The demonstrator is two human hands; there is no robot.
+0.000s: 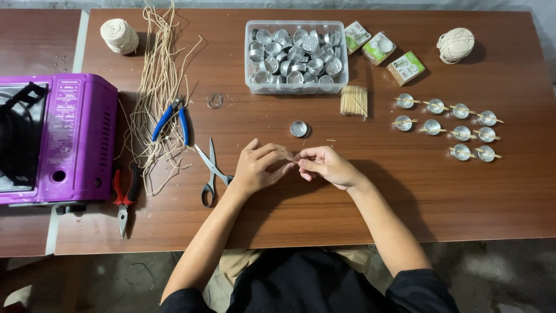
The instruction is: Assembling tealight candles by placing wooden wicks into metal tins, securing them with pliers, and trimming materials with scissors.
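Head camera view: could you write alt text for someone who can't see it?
Seen from above, a person's left hand and right hand meet fingertip to fingertip over a brown wooden table, pinching something too small to identify. A small round metal cup sits just beyond them, steel scissors lie to the left, and a clear plastic tub of metal cups stands farther back.

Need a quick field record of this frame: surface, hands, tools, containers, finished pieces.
surface: brown wooden table
left hand: fingertips meet right hand, pinching something too small to tell
right hand: same pinch, just below single metal cup
tools: scissors, blue pliers, red pliers
containers: clear tub full of metal cups
string: loose strands, two balls
sticks: bundle
set-out cups: eleven with sticks across
far left: purple stove
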